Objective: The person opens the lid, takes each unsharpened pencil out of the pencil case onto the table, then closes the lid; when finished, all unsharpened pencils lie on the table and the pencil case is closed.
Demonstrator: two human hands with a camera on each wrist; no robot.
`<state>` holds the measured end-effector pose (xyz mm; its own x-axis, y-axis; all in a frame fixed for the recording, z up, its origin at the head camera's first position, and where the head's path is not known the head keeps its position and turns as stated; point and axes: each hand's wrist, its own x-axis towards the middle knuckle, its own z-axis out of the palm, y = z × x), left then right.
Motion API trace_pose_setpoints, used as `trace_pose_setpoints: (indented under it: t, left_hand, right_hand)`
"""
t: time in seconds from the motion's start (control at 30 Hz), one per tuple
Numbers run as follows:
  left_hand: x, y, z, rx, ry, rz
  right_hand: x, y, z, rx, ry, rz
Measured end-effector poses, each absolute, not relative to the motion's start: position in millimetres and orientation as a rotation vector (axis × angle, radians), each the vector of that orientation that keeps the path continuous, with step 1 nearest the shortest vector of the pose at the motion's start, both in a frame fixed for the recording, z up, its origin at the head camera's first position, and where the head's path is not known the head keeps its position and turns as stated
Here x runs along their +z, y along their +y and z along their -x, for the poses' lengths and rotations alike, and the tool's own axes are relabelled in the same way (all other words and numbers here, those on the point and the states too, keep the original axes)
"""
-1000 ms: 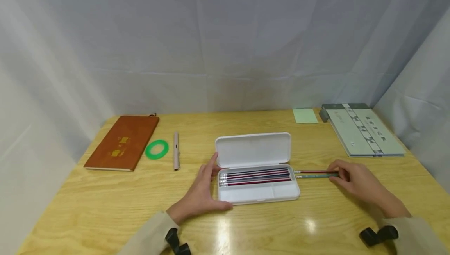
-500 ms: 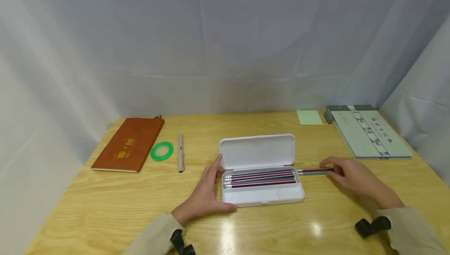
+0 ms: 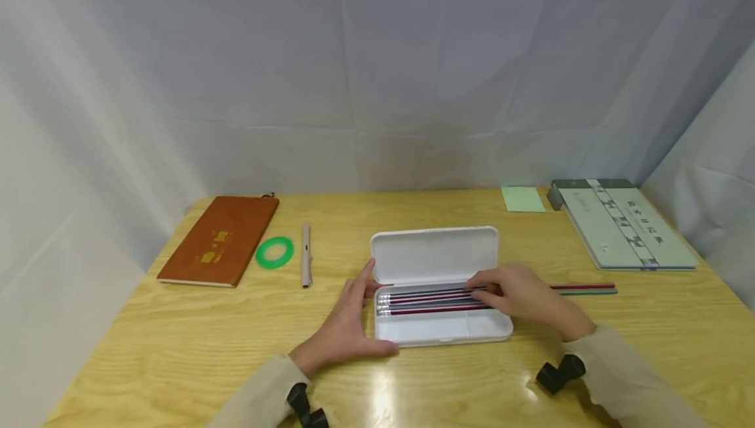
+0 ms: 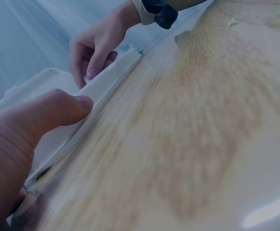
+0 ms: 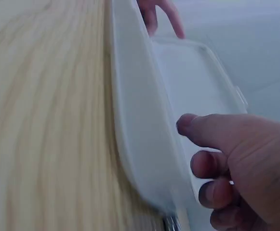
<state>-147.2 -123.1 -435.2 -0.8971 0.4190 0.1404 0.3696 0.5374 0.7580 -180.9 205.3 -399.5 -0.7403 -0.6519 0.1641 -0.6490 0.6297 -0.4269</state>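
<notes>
An open white pencil case lies on the table in the head view, its lid tilted back. Several pencils, dark red, striped and grey, lie in its rear compartment, eraser ends to the left. My left hand holds the case's left end, thumb along the front edge and fingers toward the back. My right hand reaches over the case's right end with thumb and index finger at the pencils; whether they pinch one is hidden. Beyond this hand two pencils, a red pencil and a teal pencil, lie on the table.
On the left are a brown notebook, a green tape ring and a pale pink pen. A light green sticky note and a pale green book lie at the back right. A curtain hangs behind the table.
My right hand has let go of the red and teal pencils beside the case and moved left to the pencils inside. The left hand has stayed on the case; the view shifted slightly.
</notes>
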Motion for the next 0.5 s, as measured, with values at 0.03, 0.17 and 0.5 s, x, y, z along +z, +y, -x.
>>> trace_pose_setpoints:
  t: [0.03, 0.17, 0.5]
  left_hand:
    - [-435.1, -123.1, 147.4, 1.311, 2.701, -0.695]
    - [-433.9, -123.3, 148.1, 1.314, 2.697, -0.696]
    - [-435.1, -122.9, 147.9, 1.298, 2.712, -0.69]
  right_hand:
    - [-400.1, 199.4, 182.1, -0.706, 2.833, 1.143]
    - [-401.8, 180.6, 185.5, -0.608, 2.883, 1.208]
    - [-403.1, 170.9, 187.3, -0.7, 2.773, 1.122]
